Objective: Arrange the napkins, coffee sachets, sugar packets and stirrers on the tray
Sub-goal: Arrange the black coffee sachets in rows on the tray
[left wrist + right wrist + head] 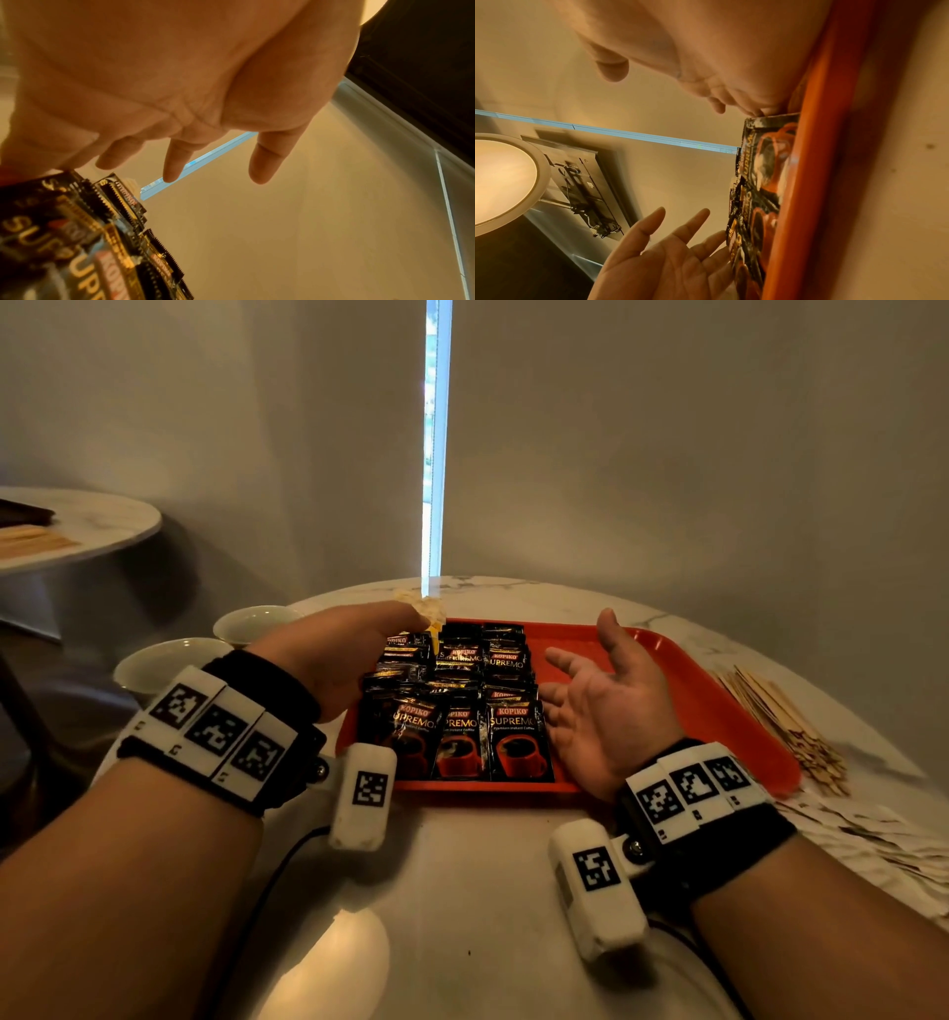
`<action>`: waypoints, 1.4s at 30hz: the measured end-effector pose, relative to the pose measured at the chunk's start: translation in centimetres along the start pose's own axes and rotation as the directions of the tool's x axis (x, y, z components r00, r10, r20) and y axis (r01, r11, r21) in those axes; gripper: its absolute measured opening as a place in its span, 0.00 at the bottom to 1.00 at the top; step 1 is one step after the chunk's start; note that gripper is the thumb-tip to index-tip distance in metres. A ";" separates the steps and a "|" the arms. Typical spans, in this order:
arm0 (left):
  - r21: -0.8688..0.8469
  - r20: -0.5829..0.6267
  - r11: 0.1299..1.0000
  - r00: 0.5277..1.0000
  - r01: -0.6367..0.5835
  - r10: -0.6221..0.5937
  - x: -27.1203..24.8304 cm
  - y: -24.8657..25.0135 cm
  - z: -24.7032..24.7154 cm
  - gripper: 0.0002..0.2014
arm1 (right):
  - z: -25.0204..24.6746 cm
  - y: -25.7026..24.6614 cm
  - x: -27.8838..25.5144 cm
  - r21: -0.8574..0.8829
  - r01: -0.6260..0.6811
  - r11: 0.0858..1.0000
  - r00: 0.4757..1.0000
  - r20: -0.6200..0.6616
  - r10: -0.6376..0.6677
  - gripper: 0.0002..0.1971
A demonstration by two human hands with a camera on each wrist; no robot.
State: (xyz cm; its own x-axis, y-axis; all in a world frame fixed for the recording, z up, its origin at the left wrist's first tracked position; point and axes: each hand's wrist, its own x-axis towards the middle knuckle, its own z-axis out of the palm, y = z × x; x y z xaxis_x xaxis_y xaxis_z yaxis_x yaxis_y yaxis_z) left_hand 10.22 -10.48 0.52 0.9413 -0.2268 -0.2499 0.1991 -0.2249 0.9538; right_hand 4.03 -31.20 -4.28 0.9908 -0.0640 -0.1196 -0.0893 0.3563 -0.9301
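A red tray [683, 670] lies on the round marble table. Black Kopiko coffee sachets [457, 711] cover its left half in three overlapping columns. My left hand [339, 654] stands edge-down against the left side of the sachets, fingers straight; the left wrist view shows those fingers [174, 162] spread above the sachets [77, 243], holding nothing. My right hand [601, 701] stands at the right side of the sachets, palm facing left and fingers spread. In the right wrist view its fingertips [752, 110] touch the sachets' edge [762, 182] on the tray [816, 162].
Wooden stirrers [780, 711] lie in a heap on the table right of the tray. Pale paper packets [883, 845] are scattered at the right front. Something beige and crumpled [429, 608] sits behind the tray's far left corner. Two white bowls [164, 660] stand at the left.
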 end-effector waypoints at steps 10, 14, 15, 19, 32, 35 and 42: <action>0.008 -0.062 0.999 0.997 -0.053 0.054 -0.5 0.3 0.1 0.09 | -0.7 0.4 0.7 0.049 -0.010 0.999 1.000 -0.009 0.010 0.55; -0.122 0.043 0.991 0.997 -0.054 0.060 -0.7 0.7 -0.3 0.07 | -1.0 0.4 0.9 0.080 -0.018 0.997 1.000 0.003 0.018 0.57; -0.132 0.090 0.991 0.995 -0.038 0.050 -0.7 0.7 -0.2 0.08 | -0.9 0.4 0.9 0.085 -0.016 0.996 1.000 0.002 0.016 0.57; -0.143 0.260 0.988 0.966 0.055 -0.016 -0.3 0.1 0.6 0.10 | -0.8 0.5 1.0 0.089 -0.009 0.996 1.000 0.001 0.009 0.55; -0.055 0.219 0.990 0.969 0.133 -0.118 1.2 -0.9 0.9 0.09 | -0.8 0.2 0.6 0.079 -0.007 0.997 1.000 -0.022 0.009 0.52; -0.050 0.224 0.991 0.969 0.122 -0.108 1.2 -1.0 0.8 0.09 | -0.8 0.3 0.6 0.090 -0.007 0.996 1.000 -0.015 0.008 0.51; -0.111 0.221 0.993 0.975 0.028 -0.003 1.0 -0.8 1.4 0.07 | -0.9 -0.1 0.6 0.098 -0.004 0.995 0.999 -0.041 0.009 0.49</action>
State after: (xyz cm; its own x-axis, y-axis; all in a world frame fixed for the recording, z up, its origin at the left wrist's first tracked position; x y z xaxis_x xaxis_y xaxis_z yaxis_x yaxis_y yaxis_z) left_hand 10.60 -11.85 -0.72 0.8570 -0.4305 -0.2831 0.2543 -0.1246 0.9591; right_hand 4.57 -32.11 -4.60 0.9849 -0.0993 -0.1418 -0.0832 0.4465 -0.8909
